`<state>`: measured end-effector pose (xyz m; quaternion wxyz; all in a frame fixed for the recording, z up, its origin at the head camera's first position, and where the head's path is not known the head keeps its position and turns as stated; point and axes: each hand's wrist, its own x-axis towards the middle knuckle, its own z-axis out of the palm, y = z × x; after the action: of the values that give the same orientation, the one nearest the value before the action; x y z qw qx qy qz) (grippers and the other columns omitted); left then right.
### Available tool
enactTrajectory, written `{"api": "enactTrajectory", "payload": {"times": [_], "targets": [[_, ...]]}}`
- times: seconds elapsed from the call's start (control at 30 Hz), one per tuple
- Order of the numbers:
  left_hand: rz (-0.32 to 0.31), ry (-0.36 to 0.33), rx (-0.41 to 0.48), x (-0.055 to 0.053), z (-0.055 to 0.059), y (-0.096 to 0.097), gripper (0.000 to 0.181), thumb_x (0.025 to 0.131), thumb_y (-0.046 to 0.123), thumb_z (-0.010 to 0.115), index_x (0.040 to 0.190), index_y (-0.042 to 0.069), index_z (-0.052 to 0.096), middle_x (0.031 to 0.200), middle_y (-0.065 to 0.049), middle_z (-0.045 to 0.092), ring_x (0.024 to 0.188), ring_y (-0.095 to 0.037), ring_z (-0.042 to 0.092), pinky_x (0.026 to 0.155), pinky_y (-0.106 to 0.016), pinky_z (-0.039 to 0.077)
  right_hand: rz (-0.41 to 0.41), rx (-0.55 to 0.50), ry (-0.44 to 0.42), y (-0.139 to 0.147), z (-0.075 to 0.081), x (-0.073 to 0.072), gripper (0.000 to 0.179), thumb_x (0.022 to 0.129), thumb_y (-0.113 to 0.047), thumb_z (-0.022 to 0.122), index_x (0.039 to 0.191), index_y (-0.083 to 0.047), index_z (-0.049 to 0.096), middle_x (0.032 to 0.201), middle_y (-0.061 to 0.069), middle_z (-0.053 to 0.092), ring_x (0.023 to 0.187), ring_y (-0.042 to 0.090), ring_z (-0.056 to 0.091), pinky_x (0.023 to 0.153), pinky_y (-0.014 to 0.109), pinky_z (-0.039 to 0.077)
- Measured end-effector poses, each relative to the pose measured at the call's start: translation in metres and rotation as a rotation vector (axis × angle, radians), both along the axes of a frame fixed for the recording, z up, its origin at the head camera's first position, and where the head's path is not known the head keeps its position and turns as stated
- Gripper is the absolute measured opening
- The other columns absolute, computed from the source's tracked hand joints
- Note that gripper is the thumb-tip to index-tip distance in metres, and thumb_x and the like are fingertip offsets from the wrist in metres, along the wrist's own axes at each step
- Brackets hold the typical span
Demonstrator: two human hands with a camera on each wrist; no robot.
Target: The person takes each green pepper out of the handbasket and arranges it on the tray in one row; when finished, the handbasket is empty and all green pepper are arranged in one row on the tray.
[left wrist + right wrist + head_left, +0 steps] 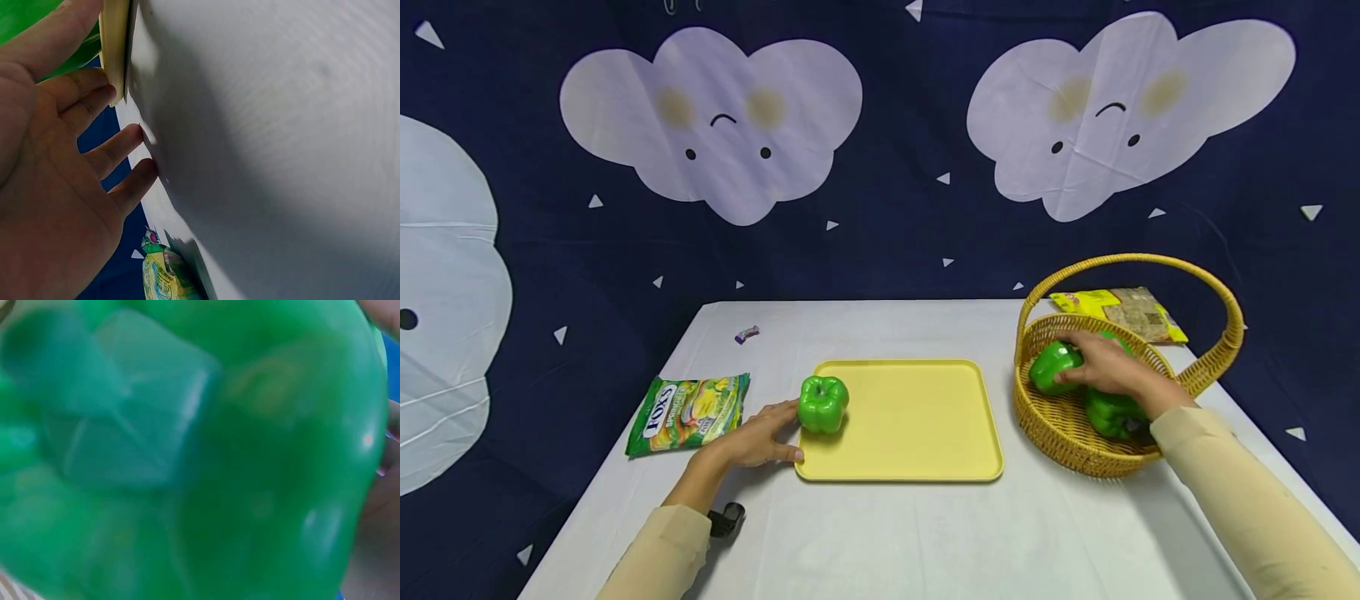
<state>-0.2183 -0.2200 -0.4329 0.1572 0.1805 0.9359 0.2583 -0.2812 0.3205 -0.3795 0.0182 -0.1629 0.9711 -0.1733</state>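
Pepper [823, 404] on tray [917, 450] corner, just beside left hand [756, 440], fingers loose, holding nothing. Right hand [1108, 367] in basket [1060, 429], gripping second pepper [1054, 367].

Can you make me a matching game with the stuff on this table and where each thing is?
Things:
1. green pepper by the left hand
2. green pepper under the right hand
3. Fox's candy bag
4. yellow packet

Places:
A. in the wicker basket
B. behind the basket
C. on the yellow tray
D. left of the tray

Pairs: 1-C, 2-A, 3-D, 4-B
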Motion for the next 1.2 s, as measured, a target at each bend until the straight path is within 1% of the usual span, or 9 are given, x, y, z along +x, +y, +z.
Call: {"api": "enactTrajectory", "payload": {"times": [0.17, 0.3, 0.4, 0.47, 0.6, 0.77, 0.9, 1.07, 1.2], "targets": [[0.0, -0.003, 0.004, -0.001, 0.0, 0.0, 0.088, 0.077, 0.036, 0.075, 0.146, 0.004, 0.032, 0.154, -0.019, 0.027, 0.141, -0.045, 0.02, 0.113, -0.064, 0.018, 0.005, 0.015, 0.05, -0.001, -0.003, 0.0, 0.074, 0.078, -0.039, 0.074, 0.134, 0.0, 0.047, 0.129, 0.025, 0.053, 0.113, 0.04, 0.05, 0.092, 0.054, 0.033], [-0.005, -0.001, 0.01, -0.001, -0.001, -0.001, 0.088, 0.077, 0.036, 0.075, 0.146, 0.004, 0.031, 0.154, -0.02, 0.027, 0.141, -0.044, 0.02, 0.113, -0.064, 0.018, 0.016, 0.032, 0.093, -0.005, -0.004, 0.0, 0.074, 0.078, -0.045, 0.073, 0.132, -0.001, 0.049, 0.128, 0.025, 0.052, 0.116, 0.041, 0.049, 0.092, 0.056, 0.036], [-0.008, -0.003, 0.012, -0.001, -0.001, -0.001, 0.089, 0.077, 0.036, 0.075, 0.147, 0.003, 0.03, 0.154, -0.02, 0.026, 0.142, -0.044, 0.02, 0.113, -0.063, 0.018, 0.028, 0.016, 0.106, -0.008, -0.006, 0.0, 0.074, 0.077, -0.047, 0.074, 0.129, 0.0, 0.051, 0.127, 0.026, 0.051, 0.117, 0.043, 0.047, 0.094, 0.057, 0.039], [-0.008, -0.004, 0.013, -0.001, -0.001, -0.001, 0.089, 0.078, 0.036, 0.075, 0.147, 0.004, 0.03, 0.154, -0.02, 0.026, 0.142, -0.044, 0.019, 0.114, -0.063, 0.018, 0.036, 0.002, 0.104, -0.011, -0.006, 0.0, 0.075, 0.076, -0.048, 0.074, 0.129, 0.0, 0.052, 0.128, 0.026, 0.05, 0.118, 0.043, 0.045, 0.094, 0.058, 0.041], [-0.01, 0.001, 0.014, -0.002, -0.001, -0.001, 0.088, 0.078, 0.036, 0.075, 0.146, 0.003, 0.031, 0.154, -0.02, 0.027, 0.142, -0.044, 0.02, 0.114, -0.063, 0.018, 0.035, -0.014, 0.085, -0.014, -0.007, 0.001, 0.077, 0.076, -0.051, 0.073, 0.13, 0.0, 0.051, 0.131, 0.026, 0.045, 0.119, 0.043, 0.043, 0.093, 0.059, 0.041], [-0.009, 0.001, 0.008, -0.002, -0.001, -0.001, 0.087, 0.078, 0.035, 0.075, 0.146, 0.003, 0.031, 0.154, -0.019, 0.028, 0.142, -0.044, 0.02, 0.114, -0.063, 0.018, 0.036, -0.035, 0.084, -0.014, -0.01, 0.002, 0.077, 0.077, -0.05, 0.072, 0.131, 0.0, 0.051, 0.13, 0.024, 0.045, 0.114, 0.039, 0.047, 0.088, 0.056, 0.044], [-0.004, 0.0, 0.0, -0.002, -0.001, 0.0, 0.088, 0.077, 0.035, 0.075, 0.146, 0.003, 0.031, 0.153, -0.02, 0.028, 0.141, -0.044, 0.02, 0.114, -0.063, 0.017, 0.026, -0.061, 0.067, -0.014, -0.012, 0.004, 0.077, 0.077, -0.05, 0.072, 0.131, -0.001, 0.05, 0.128, 0.023, 0.044, 0.109, 0.037, 0.05, 0.086, 0.054, 0.046], [0.005, -0.011, -0.003, -0.001, 0.0, 0.0, 0.089, 0.077, 0.036, 0.075, 0.147, 0.005, 0.031, 0.154, -0.019, 0.027, 0.142, -0.044, 0.02, 0.114, -0.063, 0.017, 0.006, -0.074, 0.036, -0.014, -0.012, 0.006, 0.078, 0.077, -0.052, 0.071, 0.133, -0.002, 0.05, 0.127, 0.023, 0.042, 0.109, 0.038, 0.051, 0.088, 0.055, 0.045], [0.0, -0.011, -0.005, -0.002, 0.0, 0.0, 0.088, 0.077, 0.037, 0.075, 0.147, 0.005, 0.031, 0.154, -0.019, 0.028, 0.142, -0.044, 0.02, 0.114, -0.063, 0.017, 0.015, -0.068, 0.024, -0.013, -0.01, 0.007, 0.078, 0.078, -0.052, 0.07, 0.134, -0.002, 0.048, 0.13, 0.026, 0.042, 0.111, 0.041, 0.05, 0.09, 0.058, 0.044]]}}
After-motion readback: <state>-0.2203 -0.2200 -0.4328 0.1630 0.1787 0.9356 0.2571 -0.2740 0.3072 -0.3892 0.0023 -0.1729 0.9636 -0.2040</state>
